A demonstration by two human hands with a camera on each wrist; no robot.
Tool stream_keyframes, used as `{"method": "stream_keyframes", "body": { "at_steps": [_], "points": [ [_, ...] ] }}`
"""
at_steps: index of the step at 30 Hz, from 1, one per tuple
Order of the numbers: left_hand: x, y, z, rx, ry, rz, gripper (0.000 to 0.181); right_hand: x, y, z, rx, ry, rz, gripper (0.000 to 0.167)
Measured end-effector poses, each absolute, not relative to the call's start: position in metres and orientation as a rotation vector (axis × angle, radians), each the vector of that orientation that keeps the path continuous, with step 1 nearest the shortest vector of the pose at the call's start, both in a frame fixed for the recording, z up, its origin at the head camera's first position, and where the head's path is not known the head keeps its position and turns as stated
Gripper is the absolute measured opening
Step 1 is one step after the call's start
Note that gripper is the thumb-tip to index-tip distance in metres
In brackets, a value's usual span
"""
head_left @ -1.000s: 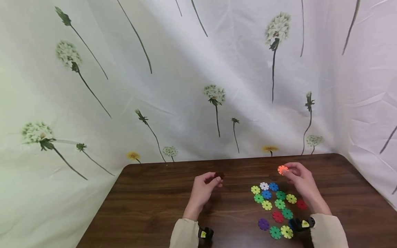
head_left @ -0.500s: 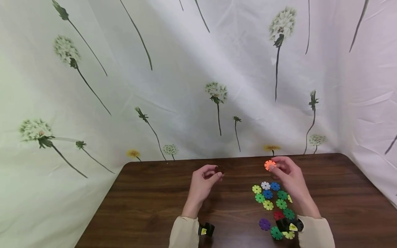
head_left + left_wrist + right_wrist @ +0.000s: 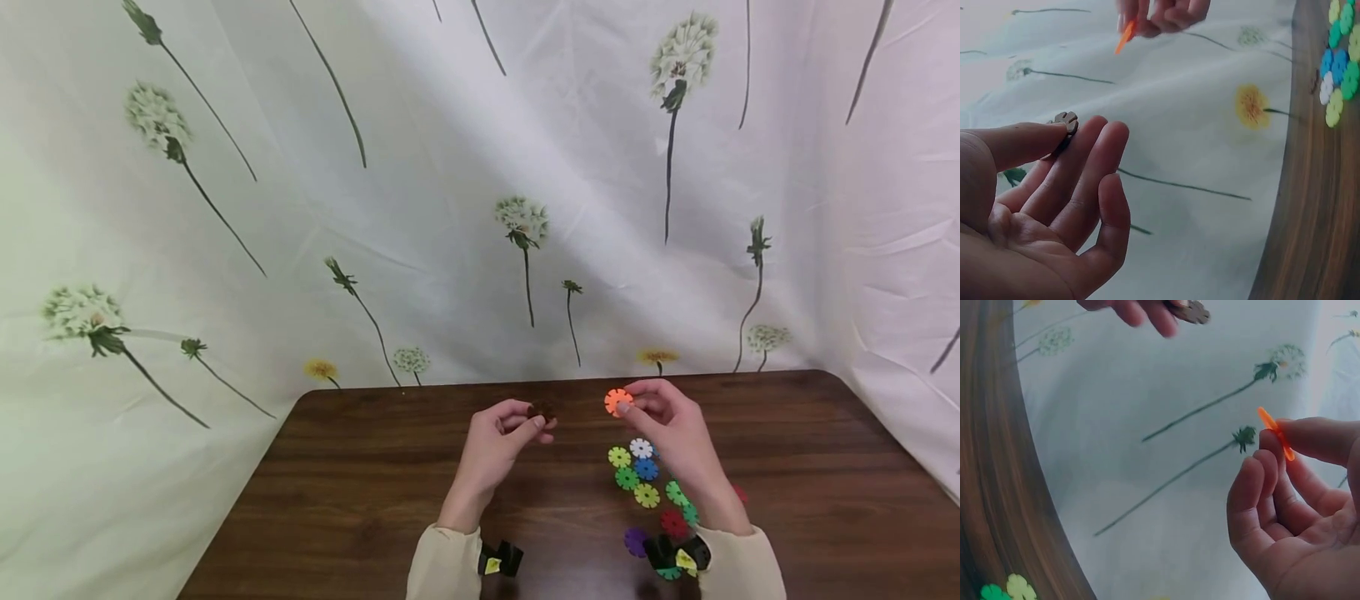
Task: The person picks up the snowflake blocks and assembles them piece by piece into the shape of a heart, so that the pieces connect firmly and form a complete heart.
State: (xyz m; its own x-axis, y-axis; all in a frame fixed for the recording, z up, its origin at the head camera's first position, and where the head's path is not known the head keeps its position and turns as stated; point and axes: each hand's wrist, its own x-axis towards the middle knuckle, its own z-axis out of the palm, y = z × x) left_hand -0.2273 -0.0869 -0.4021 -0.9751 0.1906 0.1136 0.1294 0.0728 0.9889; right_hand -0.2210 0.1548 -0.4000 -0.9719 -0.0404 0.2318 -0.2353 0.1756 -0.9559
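Observation:
My left hand (image 3: 493,442) pinches a brown notched disc (image 3: 542,412) between thumb and fingers, above the table's far half. In the left wrist view this brown disc (image 3: 1066,125) is seen nearly edge-on under the thumb tip. To the right, my right hand (image 3: 671,429) holds an orange notched disc (image 3: 618,402) by its edge, its flat face towards the head camera. The right wrist view shows the orange disc (image 3: 1277,434) edge-on between thumb and index finger. A gap separates the two discs, held at similar height.
Several loose notched discs lie on the dark wooden table (image 3: 360,483) below my right hand, among them a white disc (image 3: 641,448), a yellow disc (image 3: 647,496) and a purple disc (image 3: 635,542). My right forearm hides some. A dandelion-printed cloth (image 3: 450,250) hangs behind the table.
My right hand has moved left with the orange disc, bringing it closer to the brown one. My left hand has shifted slightly, still holding its disc.

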Motion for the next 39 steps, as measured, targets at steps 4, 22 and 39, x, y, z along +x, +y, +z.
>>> {"method": "stream_keyframes", "body": {
  "at_steps": [4,22,39],
  "points": [
    [-0.225,-0.086,-0.398,0.360,2.219,2.111,0.023,-0.221,0.144,-0.396,0.298,-2.261,1.933,0.032],
    [-0.221,-0.081,-0.392,0.366,2.182,2.130,0.023,-0.215,0.118,-0.390,0.336,-2.236,2.002,0.030],
    [-0.219,-0.077,-0.397,0.380,2.272,2.117,0.021,-0.212,0.115,-0.392,0.322,-2.268,2.086,0.033]
  ]
}}
